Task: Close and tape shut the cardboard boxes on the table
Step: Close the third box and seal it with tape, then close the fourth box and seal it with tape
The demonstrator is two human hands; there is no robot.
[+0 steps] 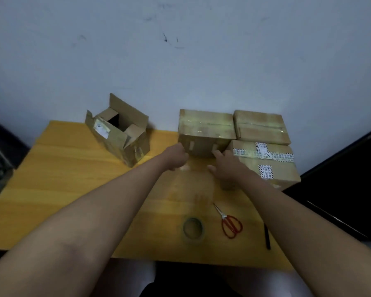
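On yellow table (73, 189), open box (118, 133) dark inside, taped box (206, 129)

From where I sit, the open box (118, 136) stands at eleven o'clock on the table (62, 189); the taped box (206, 131) at twelve, by the wall (180, 50); two more boxes just right of it, one (260, 126) behind the other (268, 163); tape roll (192, 229), scissors (228, 221) and pen (266, 236) lie nearest me, left to right.

Brown boxes (206, 131) on a yellow table (73, 189), one (266, 166) with black-and-white striped tape; red-handled scissors (229, 224).
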